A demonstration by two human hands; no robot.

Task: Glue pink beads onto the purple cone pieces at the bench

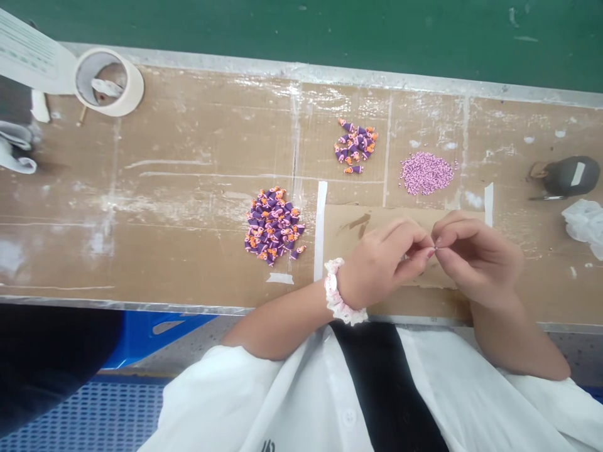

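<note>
Fingertip to fingertip, my left hand [389,254] and my right hand [480,260] meet over a taped-down cardboard sheet [343,235]. Both are closed in a pinch; whatever is between the tips is too small to name. Behind them lies a heap of tiny pink-purple bead-like pieces [426,174]. Left of that heap is a small group of purple figurines with orange and pink tops [355,147]. A larger pile of the same figurines [273,226] sits further left, past a white tape strip [320,229].
At the left stand a wide tape roll [134,85], a paper sheet [35,53] and a grey-white cloth-like thing [16,147]. On the right lie a black rounded object [563,177] and a crumpled clear plastic bag [584,223]. The table's near edge [188,307] runs before my body.
</note>
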